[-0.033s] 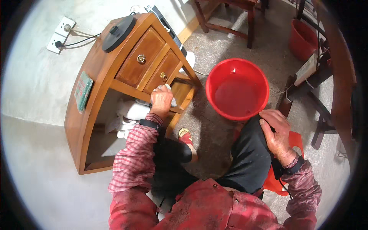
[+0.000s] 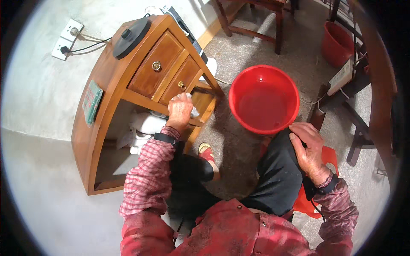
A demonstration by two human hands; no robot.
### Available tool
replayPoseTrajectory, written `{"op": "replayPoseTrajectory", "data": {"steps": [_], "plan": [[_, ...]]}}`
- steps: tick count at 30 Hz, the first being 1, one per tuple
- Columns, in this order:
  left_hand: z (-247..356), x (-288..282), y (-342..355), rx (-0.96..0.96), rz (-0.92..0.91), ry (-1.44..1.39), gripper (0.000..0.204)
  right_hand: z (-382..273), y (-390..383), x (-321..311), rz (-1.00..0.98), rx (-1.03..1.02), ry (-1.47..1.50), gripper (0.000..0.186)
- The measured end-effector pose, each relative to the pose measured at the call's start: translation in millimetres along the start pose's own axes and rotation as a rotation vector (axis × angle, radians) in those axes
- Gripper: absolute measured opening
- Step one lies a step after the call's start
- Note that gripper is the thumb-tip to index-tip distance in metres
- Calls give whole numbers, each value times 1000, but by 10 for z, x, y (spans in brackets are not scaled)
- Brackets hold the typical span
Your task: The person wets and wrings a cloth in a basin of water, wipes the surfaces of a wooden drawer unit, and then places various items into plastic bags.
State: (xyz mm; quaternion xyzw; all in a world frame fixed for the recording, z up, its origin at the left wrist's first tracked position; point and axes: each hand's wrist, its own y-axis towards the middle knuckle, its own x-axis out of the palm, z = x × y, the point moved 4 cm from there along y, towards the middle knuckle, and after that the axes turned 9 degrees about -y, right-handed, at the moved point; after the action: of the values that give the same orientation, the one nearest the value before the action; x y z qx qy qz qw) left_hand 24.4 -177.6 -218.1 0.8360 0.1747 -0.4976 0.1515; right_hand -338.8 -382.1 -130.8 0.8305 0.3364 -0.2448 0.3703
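My left hand (image 2: 180,111) is closed around a crumpled whitish cloth (image 2: 194,112), part of which sticks out past the fingers. It presses against the frame of a brown wooden cabinet (image 2: 104,123), just below the lower drawer (image 2: 177,83) with its brass ring pull. My right hand (image 2: 307,145) lies on my right knee, fingers stretched out and holding nothing. Close to that knee, a red plastic basin (image 2: 235,87) on the floor contains water.
White items (image 2: 147,123) fill part of the cabinet's open lower compartment. On its top are a round black base (image 2: 133,38) and a green packet (image 2: 92,102). A wooden stool (image 2: 252,34) and a red bucket (image 2: 336,45) stand farther off. Dark furniture lines the right.
My left hand and forearm have shifted very slightly left, and the cloth's edge shows a little differently. My right hand has stayed on the knee.
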Motion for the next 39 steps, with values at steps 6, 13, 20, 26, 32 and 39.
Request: {"op": "replayPoseTrajectory", "data": {"steps": [6, 13, 20, 26, 32, 39], "plan": [[431, -945, 681, 257, 413, -110, 7, 15, 38, -30, -24, 7, -35, 17], [272, -448, 1555, 249, 327, 165, 22, -21, 96, 84, -79, 1, -52, 19], [640, 212, 1749, 285, 30, 98, 34, -46, 178, 91, -189, 34, -95, 22], [907, 950, 1630, 305, -9, 241, 38, -18, 248, 163, -279, 39, -124, 26], [1295, 1706, 1560, 315, -109, 207, 47, 86, 271, 150, -350, 49, -170, 32], [1519, 2165, 1480, 399, -194, 349, 51, 136, 261, 149, -409, 76, -159, 31]]}}
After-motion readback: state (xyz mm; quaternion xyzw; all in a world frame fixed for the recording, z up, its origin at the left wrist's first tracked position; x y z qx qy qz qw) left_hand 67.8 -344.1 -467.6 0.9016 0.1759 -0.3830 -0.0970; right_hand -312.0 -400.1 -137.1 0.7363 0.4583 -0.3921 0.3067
